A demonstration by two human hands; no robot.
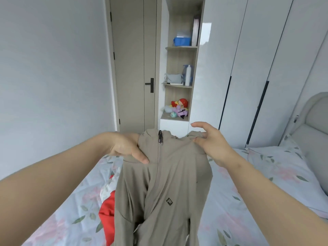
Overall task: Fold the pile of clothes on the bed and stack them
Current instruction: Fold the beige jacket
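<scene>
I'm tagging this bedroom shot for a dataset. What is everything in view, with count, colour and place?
jacket: one, beige, held up above the bed
red garment: one, red, on the bed, left of jacket
bed sheet: one, pale floral, covering the bed
pillow: one, same floral, right side
headboard: one, grey, far right
door: one, beige, black handle, back wall
shelves: one open unit, wood-toned, right of door
blue box: one, blue, upper shelf
white bottle: one, white, middle shelf
plush toys: several, red and purple, lowest shelf
wardrobe: one, white, dark handles, right of shelves
left hand: one, grips a jacket shoulder
right hand: one, pinches the other shoulder
</scene>
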